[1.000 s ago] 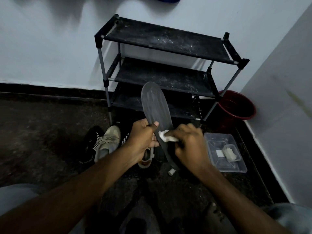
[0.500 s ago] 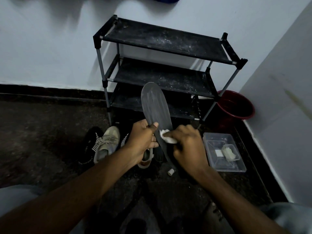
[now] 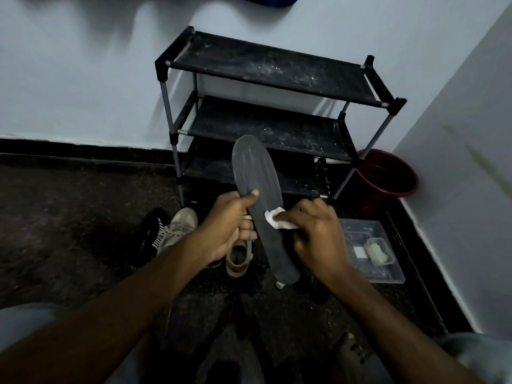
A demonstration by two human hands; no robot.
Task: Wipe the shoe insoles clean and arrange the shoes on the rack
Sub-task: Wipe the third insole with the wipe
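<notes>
A long dark grey insole [image 3: 256, 184] stands tilted in front of the black three-shelf rack [image 3: 273, 67]. My left hand [image 3: 231, 225] grips its left edge, thumb on top. My right hand [image 3: 315, 231] pinches a white wipe [image 3: 274, 218] and presses it on the insole's middle. Below my hands, on the dark floor, lie a beige sneaker [image 3: 177, 227], a black shoe with white stripes [image 3: 151, 231] and another beige shoe [image 3: 239, 254], partly hidden by my left hand.
A clear plastic box [image 3: 388, 273] holding white pieces lies on the floor to the right. A dark red bucket [image 3: 388, 176] stands in the corner by the rack. White walls close the back and right side. My knees frame the bottom edge.
My right hand with the wipe has slid slightly up along the insole. The insole and my left hand have stayed nearly in place.
</notes>
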